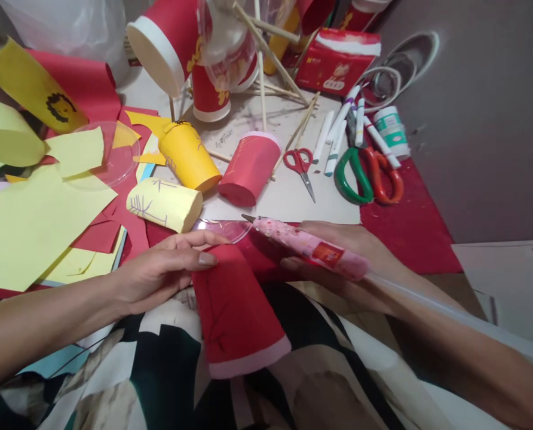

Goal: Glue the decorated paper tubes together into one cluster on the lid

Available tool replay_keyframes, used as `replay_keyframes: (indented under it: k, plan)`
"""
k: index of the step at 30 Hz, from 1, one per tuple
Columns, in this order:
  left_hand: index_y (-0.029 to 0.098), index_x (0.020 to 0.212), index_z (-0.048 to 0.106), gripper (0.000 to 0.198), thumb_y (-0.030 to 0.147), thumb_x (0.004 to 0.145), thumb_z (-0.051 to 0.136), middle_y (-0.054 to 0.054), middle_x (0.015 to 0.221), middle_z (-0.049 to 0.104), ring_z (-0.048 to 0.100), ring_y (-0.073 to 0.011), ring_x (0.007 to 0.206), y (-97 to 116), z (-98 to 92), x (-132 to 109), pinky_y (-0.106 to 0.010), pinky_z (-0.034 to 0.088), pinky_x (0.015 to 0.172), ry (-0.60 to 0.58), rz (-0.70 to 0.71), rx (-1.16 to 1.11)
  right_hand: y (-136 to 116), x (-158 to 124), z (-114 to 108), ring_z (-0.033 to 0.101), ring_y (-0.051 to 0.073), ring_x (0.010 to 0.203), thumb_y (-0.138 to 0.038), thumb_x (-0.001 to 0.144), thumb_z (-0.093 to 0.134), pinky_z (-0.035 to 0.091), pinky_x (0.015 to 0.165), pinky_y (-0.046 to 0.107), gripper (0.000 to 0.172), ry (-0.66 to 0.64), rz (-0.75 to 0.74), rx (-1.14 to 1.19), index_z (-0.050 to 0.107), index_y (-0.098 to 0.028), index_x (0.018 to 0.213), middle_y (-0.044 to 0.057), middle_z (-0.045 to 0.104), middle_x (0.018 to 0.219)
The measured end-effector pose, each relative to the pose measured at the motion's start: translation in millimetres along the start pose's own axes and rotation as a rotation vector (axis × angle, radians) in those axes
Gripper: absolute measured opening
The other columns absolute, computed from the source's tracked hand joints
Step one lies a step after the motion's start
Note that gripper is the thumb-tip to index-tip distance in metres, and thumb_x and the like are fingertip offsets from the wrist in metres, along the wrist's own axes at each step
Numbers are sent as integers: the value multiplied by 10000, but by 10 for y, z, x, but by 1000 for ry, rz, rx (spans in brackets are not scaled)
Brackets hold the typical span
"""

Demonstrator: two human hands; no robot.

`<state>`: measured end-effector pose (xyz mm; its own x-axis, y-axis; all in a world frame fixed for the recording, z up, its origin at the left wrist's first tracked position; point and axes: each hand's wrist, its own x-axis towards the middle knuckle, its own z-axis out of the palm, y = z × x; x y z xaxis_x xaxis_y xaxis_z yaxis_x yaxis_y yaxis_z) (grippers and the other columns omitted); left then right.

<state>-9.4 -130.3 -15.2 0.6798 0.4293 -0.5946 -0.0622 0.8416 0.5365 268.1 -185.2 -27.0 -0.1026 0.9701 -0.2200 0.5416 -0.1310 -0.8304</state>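
Pinched by its upper edge in my left hand (pixel 172 260) is a red paper-covered cup (pixel 239 304) with a pale rim and faint dark lines, hanging tilted over my lap. My right hand (pixel 338 251) grips a pink glue gun (pixel 309 245); a translucent glue stick (pixel 450 319) runs out of its back. Its metal nozzle points left, above the cup and apart from it. Just beyond my hands stand or lie a coral paper-covered cup (pixel 251 170), a yellow one (pixel 189 156) and a pale yellow one (pixel 165 205) with drawn lines.
Small red scissors (pixel 300 164) and large green-and-red-handled scissors (pixel 367 179) lie right, beside several markers (pixel 338 134). Wooden sticks (pixel 270 57) and hanging red cups (pixel 163 45) crowd the back near a red tissue pack (pixel 338 63). Yellow paper sheets (pixel 33 221) cover the left.
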Motion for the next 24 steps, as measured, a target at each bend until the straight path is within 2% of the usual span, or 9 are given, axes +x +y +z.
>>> replay_keyframes:
  k: [3,6,8,11,16,19,22,24]
  plan:
    - [167,1062,758,418,346,730,937,-65,975,779,737,-142,819,-1,28,29,-196,591,729,-2,-36,-12,-33,76,3,767,263,903,-542,852,745,611,756,348,300,-43,-50,-146,788,-334,1064,21,810,1016]
    - [189,1130,751,411,301,764,903,-96,1096,785,751,-182,908,-33,30,56,-239,605,768,23,-77,-25,-47,145,23,728,232,761,-619,888,678,536,641,326,320,-38,-112,-290,754,-310,917,21,768,858]
    - [211,1229,730,470,296,790,876,-111,1176,775,755,-218,984,-60,13,68,-279,610,802,34,-88,-30,-34,175,43,676,206,670,-654,912,626,482,596,319,382,-13,-169,-358,711,-290,831,25,714,763]
    - [239,1342,687,603,335,780,883,-114,1252,754,737,-266,1115,-84,-26,84,-313,604,869,26,-72,-30,-13,196,60,628,185,631,-632,949,583,431,578,311,385,20,-245,-452,669,-278,822,27,667,726]
    - [251,1351,679,673,360,732,920,-113,1292,733,703,-290,1189,-52,-35,100,-297,587,860,47,-63,-16,-48,236,62,598,166,605,-605,985,552,403,548,301,400,-12,-269,-467,633,-251,817,33,656,730]
    - [237,1304,690,628,380,741,929,-108,1309,717,700,-268,1173,-27,-2,58,-272,571,857,80,-49,18,-69,256,58,554,135,549,-540,977,615,375,505,284,357,10,-354,-414,606,-233,795,4,615,680]
    - [248,1281,698,577,415,776,920,-101,1342,699,713,-246,1123,-55,22,-34,-269,578,835,-1,-41,48,-77,232,14,548,128,539,-489,977,647,411,513,283,310,-21,-374,-349,616,-230,810,-7,591,672]
    - [299,1334,670,614,394,782,922,-86,1325,715,729,-245,1101,-96,31,-106,-298,591,860,-125,-45,-9,-81,185,-47,604,157,585,-507,974,644,464,531,295,286,-76,-368,-305,669,-241,872,11,622,710]
